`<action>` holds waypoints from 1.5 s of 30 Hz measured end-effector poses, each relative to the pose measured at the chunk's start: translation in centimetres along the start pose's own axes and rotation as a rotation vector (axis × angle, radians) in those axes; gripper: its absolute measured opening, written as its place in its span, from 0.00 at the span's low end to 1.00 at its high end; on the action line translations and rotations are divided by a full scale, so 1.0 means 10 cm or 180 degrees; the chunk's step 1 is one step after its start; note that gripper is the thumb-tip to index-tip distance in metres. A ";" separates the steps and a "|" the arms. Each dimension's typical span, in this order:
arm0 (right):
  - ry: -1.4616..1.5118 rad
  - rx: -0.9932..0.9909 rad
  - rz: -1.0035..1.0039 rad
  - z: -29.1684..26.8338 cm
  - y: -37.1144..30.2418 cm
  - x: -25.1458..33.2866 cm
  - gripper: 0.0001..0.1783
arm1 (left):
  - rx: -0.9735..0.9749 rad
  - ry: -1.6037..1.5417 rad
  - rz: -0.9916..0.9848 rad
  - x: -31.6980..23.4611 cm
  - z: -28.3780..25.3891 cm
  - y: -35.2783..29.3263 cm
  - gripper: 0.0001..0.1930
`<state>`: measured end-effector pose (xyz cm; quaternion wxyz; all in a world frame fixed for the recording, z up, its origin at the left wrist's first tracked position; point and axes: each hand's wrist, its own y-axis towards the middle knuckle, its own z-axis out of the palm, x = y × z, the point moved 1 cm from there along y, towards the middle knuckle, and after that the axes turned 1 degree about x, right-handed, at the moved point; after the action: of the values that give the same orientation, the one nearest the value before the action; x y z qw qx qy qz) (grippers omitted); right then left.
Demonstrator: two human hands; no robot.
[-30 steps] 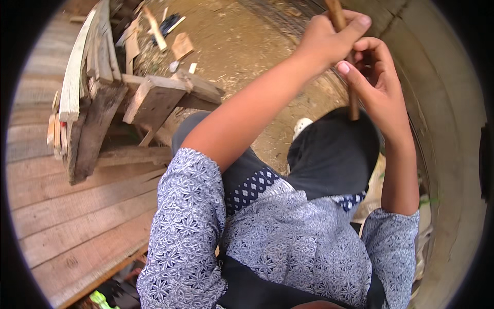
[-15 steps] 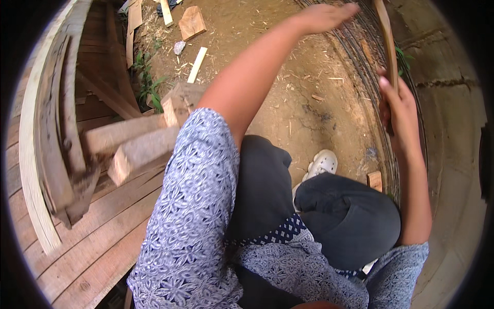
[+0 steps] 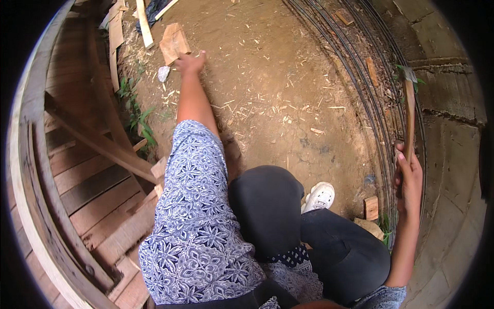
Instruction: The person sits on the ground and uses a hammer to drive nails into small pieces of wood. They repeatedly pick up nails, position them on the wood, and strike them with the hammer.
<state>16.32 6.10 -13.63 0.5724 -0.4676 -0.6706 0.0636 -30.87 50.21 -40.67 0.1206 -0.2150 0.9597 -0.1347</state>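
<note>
Handle [image 3: 410, 116]: smooth wd, slight sheen; tool head [image 3: 409, 75] looks metal, dull. Block [image 3: 174, 42]: rough-cut wd, matt. Planks [image 3: 95, 190]: wd, matt, w/ visible grain. Ground [image 3: 262, 139]: matt dirt, rough. Wall [image 3: 455, 170]: rough, matt, concrete-like. Shirt [image 3: 203, 211] + trousers [image 3: 265, 206]: cloth, matt. Shoe [image 3: 321, 195]: smooth, plastic-like.

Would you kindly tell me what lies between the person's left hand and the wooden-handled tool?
In the head view, dirt ground strewn with wood chips lies between the left hand and the tool, then long dark rods nearer the tool.
</note>
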 end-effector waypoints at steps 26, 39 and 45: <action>-0.0785 -0.0472 0.0691 -0.58 -0.22 -0.53 0.16 | 0.0021 -0.0154 -0.0397 0.38 0.09 1.15 0.46; -0.0173 -0.0413 0.0320 -0.50 -0.15 -0.18 0.20 | 0.0293 0.0097 -0.0740 -0.01 -0.17 0.38 0.72; -0.0094 -0.0301 0.0157 -0.50 -0.05 -0.25 0.21 | 0.0403 0.0722 -0.0618 -0.33 -0.02 -0.28 0.68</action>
<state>19.95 1.82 -13.39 0.5380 -0.5096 -0.6694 0.0527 -26.93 49.33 -39.05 0.0112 -0.2821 0.9315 -0.2294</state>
